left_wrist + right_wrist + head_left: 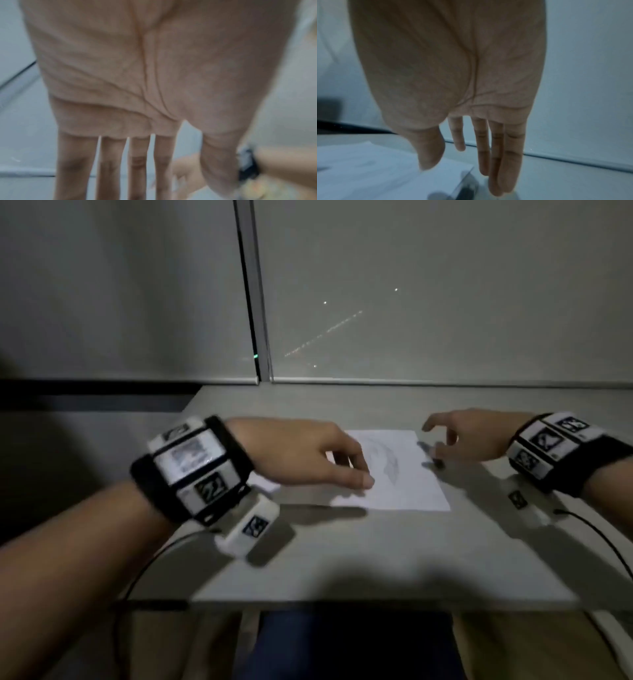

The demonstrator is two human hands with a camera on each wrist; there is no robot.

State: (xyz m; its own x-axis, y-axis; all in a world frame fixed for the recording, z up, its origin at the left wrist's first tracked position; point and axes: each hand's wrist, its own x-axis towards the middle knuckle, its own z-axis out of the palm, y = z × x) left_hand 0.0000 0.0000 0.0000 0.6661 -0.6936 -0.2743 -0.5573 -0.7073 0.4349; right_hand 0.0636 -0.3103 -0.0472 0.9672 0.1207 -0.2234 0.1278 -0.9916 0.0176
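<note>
A white sheet of paper (pixel 404 487) with a faint pencil sketch lies flat in the middle of the grey table (pixel 342 559). My left hand (pixel 358 474) reaches over the sheet's left part, and its straight fingers (pixel 109 162) rest on or just above the paper. A dark pen or pencil (pixel 431 456) lies along the sheet's right edge. My right hand (pixel 440 440) hovers over it with loosely spread fingers (pixel 505 155) that grip nothing. In the right wrist view the paper (pixel 368 169) sits at lower left, and the dark pen or pencil (pixel 468 189) is blurred beside its corner.
Drawn window blinds (pixel 445 302) stand right behind the table's far edge. A thin black cable (pixel 603 542) runs from each wrist band across the table. The table's near edge (pixel 342 599) is close to my lap.
</note>
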